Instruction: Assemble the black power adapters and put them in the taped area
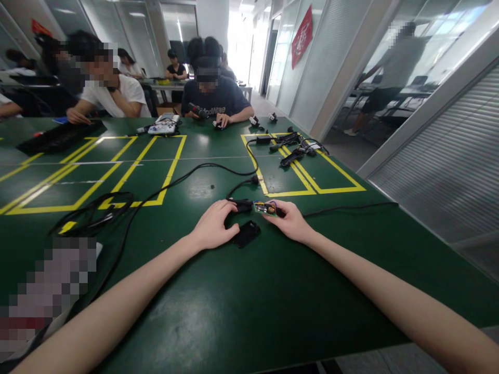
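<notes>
My right hand (290,222) is closed on a small green circuit board (265,209) with coloured wires and a copper coil. A black cable trails away to the right behind this hand. To the board's left lies a dark casing part (244,206); whether it is joined to the board is unclear. My left hand (214,224) has its fingertips at that part's left end, thumb spread away from them. Just by the thumb is a flat black plastic cover (247,234) on the green table (218,296). The left fingers' undersides are hidden.
A black plug (254,179) lies beyond my hands. Coiled cable (97,210) is at left, and a pile of black adapters and cables (294,148) at far right. Across the table a co-worker (216,96) handles small parts; another person (109,91) sits further left.
</notes>
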`<action>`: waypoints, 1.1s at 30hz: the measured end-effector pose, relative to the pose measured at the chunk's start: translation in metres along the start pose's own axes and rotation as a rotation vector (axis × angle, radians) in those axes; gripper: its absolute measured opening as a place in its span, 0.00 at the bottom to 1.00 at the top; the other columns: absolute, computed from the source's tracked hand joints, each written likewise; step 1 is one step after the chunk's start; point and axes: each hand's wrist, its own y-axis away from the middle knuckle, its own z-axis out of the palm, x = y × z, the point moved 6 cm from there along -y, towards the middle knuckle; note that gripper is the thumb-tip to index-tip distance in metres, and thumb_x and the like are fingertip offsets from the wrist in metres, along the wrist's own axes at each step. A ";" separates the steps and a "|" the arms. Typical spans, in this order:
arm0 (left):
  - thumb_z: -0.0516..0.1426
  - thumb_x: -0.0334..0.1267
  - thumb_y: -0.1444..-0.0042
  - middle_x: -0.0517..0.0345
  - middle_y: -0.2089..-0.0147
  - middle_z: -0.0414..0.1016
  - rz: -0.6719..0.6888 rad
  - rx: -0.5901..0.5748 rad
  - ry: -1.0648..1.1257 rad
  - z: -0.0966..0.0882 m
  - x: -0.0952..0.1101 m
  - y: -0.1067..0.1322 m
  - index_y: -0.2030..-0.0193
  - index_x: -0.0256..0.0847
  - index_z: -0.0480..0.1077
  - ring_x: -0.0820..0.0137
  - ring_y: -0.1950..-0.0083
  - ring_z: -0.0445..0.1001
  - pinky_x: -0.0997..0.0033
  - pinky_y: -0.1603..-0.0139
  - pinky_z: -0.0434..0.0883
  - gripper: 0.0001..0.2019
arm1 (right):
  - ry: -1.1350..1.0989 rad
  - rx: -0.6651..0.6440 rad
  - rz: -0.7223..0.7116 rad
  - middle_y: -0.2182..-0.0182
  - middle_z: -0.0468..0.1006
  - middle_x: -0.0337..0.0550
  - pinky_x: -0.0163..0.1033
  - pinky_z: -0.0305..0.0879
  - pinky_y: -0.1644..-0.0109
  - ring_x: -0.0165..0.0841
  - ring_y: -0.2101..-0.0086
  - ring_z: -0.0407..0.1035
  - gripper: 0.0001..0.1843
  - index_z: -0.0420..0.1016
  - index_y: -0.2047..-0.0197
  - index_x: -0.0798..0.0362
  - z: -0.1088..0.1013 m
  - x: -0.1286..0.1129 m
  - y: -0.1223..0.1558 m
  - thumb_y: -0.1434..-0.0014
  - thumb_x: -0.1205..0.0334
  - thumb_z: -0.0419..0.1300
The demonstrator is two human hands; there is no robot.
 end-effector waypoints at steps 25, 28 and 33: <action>0.50 0.19 0.52 0.53 0.54 0.82 -0.073 0.103 -0.027 -0.003 -0.015 0.001 0.69 0.44 0.68 0.61 0.39 0.76 0.55 0.39 0.74 0.15 | 0.150 -0.317 -0.070 0.68 0.83 0.43 0.33 0.63 0.70 0.30 0.74 0.69 0.13 0.83 0.57 0.57 0.043 -0.026 0.017 0.36 0.56 0.64; 0.49 0.19 0.52 0.52 0.51 0.80 -0.073 0.099 0.025 -0.002 -0.014 0.002 0.68 0.44 0.67 0.62 0.37 0.74 0.56 0.39 0.74 0.15 | 0.150 -0.312 -0.059 0.67 0.83 0.44 0.34 0.64 0.68 0.31 0.72 0.71 0.13 0.83 0.55 0.56 0.046 -0.025 0.017 0.37 0.56 0.64; 0.52 0.23 0.49 0.48 0.44 0.75 0.001 0.194 -0.020 -0.014 0.000 0.003 0.64 0.43 0.71 0.59 0.38 0.72 0.54 0.37 0.71 0.12 | 0.243 -0.202 -0.005 0.69 0.82 0.42 0.37 0.68 0.64 0.34 0.70 0.74 0.09 0.82 0.60 0.54 0.037 -0.011 0.007 0.37 0.57 0.64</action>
